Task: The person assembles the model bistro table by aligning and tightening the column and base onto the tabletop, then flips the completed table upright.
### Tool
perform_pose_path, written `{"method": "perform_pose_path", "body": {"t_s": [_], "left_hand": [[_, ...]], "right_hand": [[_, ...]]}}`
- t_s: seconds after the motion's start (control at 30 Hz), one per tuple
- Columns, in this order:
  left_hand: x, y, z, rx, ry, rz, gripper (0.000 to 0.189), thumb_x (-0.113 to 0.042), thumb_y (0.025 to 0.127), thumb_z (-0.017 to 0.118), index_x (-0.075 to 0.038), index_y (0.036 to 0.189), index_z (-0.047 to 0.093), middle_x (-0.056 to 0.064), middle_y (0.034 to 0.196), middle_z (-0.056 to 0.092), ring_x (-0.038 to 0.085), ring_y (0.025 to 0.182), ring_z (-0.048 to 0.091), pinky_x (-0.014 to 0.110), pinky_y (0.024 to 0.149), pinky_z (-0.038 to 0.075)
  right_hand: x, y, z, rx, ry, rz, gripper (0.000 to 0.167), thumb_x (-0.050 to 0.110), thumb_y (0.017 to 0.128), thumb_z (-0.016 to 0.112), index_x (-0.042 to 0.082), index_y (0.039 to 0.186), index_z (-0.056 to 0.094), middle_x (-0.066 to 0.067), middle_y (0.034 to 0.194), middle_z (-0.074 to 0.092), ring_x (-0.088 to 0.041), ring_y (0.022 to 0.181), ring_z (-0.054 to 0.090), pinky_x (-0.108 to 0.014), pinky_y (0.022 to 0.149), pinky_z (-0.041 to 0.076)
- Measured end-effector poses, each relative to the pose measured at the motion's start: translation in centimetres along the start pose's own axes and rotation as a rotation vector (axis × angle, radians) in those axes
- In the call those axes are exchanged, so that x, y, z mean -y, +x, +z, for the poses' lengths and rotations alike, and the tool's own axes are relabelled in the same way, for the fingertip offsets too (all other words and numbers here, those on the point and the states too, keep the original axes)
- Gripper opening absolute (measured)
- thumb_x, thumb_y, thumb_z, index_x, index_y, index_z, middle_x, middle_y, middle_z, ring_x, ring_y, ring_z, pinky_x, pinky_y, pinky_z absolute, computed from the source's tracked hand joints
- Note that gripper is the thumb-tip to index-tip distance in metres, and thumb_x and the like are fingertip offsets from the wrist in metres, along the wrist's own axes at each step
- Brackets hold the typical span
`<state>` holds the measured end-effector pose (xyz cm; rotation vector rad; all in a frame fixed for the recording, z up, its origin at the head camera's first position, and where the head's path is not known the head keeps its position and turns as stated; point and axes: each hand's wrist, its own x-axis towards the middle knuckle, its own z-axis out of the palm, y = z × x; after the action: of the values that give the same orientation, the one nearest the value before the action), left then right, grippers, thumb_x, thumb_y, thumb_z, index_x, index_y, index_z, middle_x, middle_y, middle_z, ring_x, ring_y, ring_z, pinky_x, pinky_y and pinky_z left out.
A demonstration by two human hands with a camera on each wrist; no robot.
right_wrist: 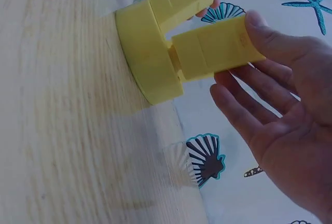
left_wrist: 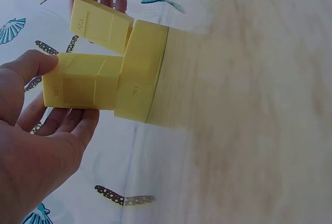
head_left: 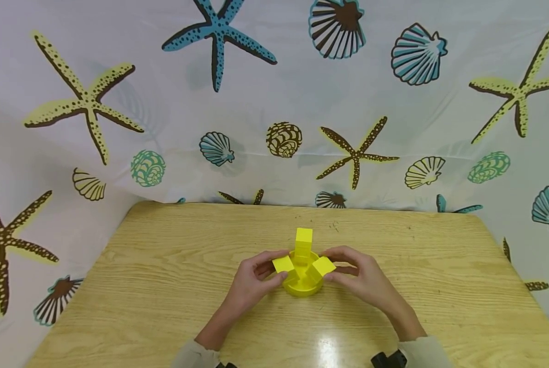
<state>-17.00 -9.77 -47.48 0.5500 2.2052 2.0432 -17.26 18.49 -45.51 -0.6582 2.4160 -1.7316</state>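
A round yellow base (head_left: 301,293) with a raised rim sits on the table. My left hand (head_left: 251,282) pinches a yellow block (head_left: 283,264) between thumb and fingers at the base's left side. On the opposite side, my right hand (head_left: 365,278) pinches a second yellow block (head_left: 322,265), which leans outward in the left wrist view. A narrow gap shows between that block (right_wrist: 218,46) and the base (right_wrist: 147,53) in the right wrist view. At the back of the base a third yellow block (head_left: 304,239) stands upright, touched by neither hand.
The wooden table (head_left: 173,255) spreads out around the base. Behind it and along both sides hangs a white cloth (head_left: 256,107) printed with starfish and shells.
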Motion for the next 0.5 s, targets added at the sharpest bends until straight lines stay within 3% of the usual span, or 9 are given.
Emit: {"method": "perform_pose_path", "body": {"t_s": [0.13, 0.33, 0.5], "left_hand": [[-0.04, -0.09, -0.04, 0.002, -0.002, -0.001, 0.043, 0.002, 0.093, 0.073, 0.002, 0.135, 0.064, 0.018, 0.140, 0.060, 0.034, 0.129, 0.059, 0.035, 0.105, 0.049], [-0.03, -0.09, -0.04, 0.005, -0.005, 0.003, 0.043, 0.001, 0.093, 0.073, 0.002, 0.135, 0.063, 0.018, 0.141, 0.060, 0.033, 0.129, 0.059, 0.036, 0.105, 0.049], [0.05, -0.06, -0.09, 0.008, 0.000, 0.008, 0.043, 0.001, 0.093, 0.073, 0.003, 0.135, 0.063, 0.018, 0.141, 0.060, 0.033, 0.129, 0.059, 0.036, 0.106, 0.049]], "right_hand": [[-0.05, -0.01, -0.05, 0.014, 0.065, -0.006, 0.038, 0.011, 0.095, 0.075, 0.004, 0.131, 0.065, -0.014, 0.132, 0.065, -0.029, 0.122, 0.063, -0.036, 0.098, 0.055], [-0.05, 0.05, 0.44, -0.040, 0.047, 0.019, 0.035, 0.020, 0.090, 0.082, 0.011, 0.121, 0.067, -0.007, 0.122, 0.068, -0.024, 0.115, 0.068, -0.035, 0.095, 0.057], [0.09, -0.06, 0.51, -0.023, 0.075, 0.015, 0.038, 0.014, 0.092, 0.079, 0.003, 0.125, 0.064, -0.011, 0.125, 0.067, -0.029, 0.117, 0.067, -0.033, 0.095, 0.057]]}}
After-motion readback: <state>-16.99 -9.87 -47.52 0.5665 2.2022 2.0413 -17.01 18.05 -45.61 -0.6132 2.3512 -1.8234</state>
